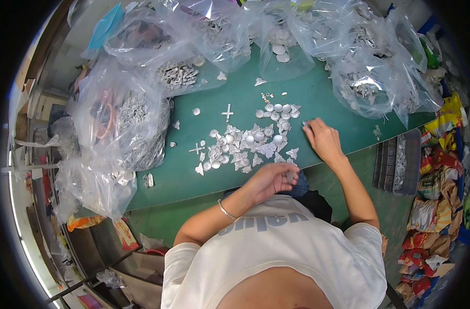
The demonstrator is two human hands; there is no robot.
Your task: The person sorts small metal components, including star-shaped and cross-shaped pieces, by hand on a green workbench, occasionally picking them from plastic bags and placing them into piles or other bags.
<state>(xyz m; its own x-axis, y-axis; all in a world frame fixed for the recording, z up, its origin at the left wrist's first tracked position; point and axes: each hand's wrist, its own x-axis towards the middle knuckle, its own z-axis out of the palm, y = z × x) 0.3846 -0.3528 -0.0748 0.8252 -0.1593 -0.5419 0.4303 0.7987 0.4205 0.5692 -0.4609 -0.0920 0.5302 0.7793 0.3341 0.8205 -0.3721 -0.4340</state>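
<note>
At the table's near edge, my left hand (270, 181) is raised with its fingers curled around a small silvery metal piece (290, 176). My right hand (323, 138) rests on the green table (204, 188), its fingers bent and drawn together. A tiny pale bit shows at its fingertips, too small to name. Just left of that hand spreads a loose pile of silvery metal pieces (242, 149), some round like caps and some winged or star-shaped. Two cross-shaped pieces, one farther back (228, 113) and one beside the pile (197, 148), lie apart.
Clear plastic bags of metal parts crowd the table's left side (137, 110), back (214, 31) and right (364, 85). A few tiny yellowish bits (266, 97) lie behind the pile. Beyond the table's right edge are a dark plastic crate (395, 164) and stacked colourful packages (431, 195).
</note>
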